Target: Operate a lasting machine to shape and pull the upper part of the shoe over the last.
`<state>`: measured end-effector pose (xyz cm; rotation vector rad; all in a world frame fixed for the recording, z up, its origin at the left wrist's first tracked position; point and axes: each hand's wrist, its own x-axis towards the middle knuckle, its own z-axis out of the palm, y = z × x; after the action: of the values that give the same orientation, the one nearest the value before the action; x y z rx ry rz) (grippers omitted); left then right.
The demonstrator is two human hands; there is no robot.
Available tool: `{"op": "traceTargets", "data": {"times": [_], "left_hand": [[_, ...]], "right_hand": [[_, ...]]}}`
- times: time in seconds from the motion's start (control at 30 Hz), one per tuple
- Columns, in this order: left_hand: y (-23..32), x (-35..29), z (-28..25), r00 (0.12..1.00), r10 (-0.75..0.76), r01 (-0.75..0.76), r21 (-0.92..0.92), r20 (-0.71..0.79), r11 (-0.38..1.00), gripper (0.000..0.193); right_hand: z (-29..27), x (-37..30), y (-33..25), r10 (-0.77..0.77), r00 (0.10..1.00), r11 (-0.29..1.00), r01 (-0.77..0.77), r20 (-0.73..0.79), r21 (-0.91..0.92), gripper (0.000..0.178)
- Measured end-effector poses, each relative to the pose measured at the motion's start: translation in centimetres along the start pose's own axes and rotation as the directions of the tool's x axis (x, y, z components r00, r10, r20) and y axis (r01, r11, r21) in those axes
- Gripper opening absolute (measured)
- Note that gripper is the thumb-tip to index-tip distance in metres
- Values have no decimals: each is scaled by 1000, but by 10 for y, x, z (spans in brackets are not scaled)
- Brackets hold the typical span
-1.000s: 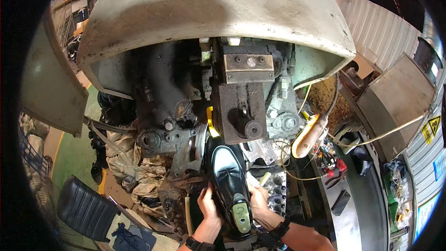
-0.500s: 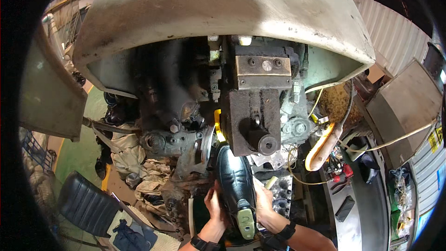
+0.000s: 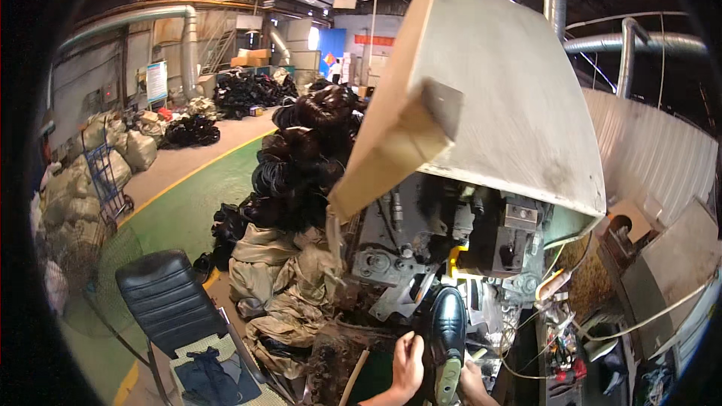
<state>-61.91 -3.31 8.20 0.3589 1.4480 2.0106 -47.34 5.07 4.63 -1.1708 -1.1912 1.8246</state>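
A black leather shoe (image 3: 450, 317) on a green last (image 3: 447, 381) stands at the lower middle, toe pointing away from me toward the machine (image 3: 481, 252). My right hand (image 3: 474, 382) grips its right side near the heel, the fingers partly hidden by the shoe. To the left of the shoe, a small gap away from it, is my left hand (image 3: 407, 367). Its fingers are curled in, and I see nothing in them. A yellow part (image 3: 455, 262) of the machine sits just beyond the toe.
A large pale hood (image 3: 511, 83) covers the machine. A lamp (image 3: 553, 286) hangs at the right, over tools (image 3: 565, 357). Cloth sacks (image 3: 282, 286) and a black chair (image 3: 169, 301) stand to the left, with heaped black shoes (image 3: 301, 165) behind.
My view has swung up and left, showing the workshop. The left hand has come off the shoe and curled. The shoe remains by the machine in my right hand.
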Motion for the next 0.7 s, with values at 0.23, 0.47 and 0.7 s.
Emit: {"op": "traceTargets", "data": {"times": [0.23, 0.47, 0.7], "left_hand": [[21, -76, 7, 866, 286, -471, 475, 410, 743, 120], [10, -71, 10, 691, 527, -720, 542, 495, 435, 106], [4, -59, -5, 733, 373, -668, 499, 569, 552, 106]], "right_hand": [[-61, -49, -23, -5, 1000, 869, 12, 15, -495, 27], [-109, -129, -25, -424, 852, 905, 381, -308, -191, 21], [-199, -207, 31, -321, 758, 943, 198, -567, -269, 50]]}}
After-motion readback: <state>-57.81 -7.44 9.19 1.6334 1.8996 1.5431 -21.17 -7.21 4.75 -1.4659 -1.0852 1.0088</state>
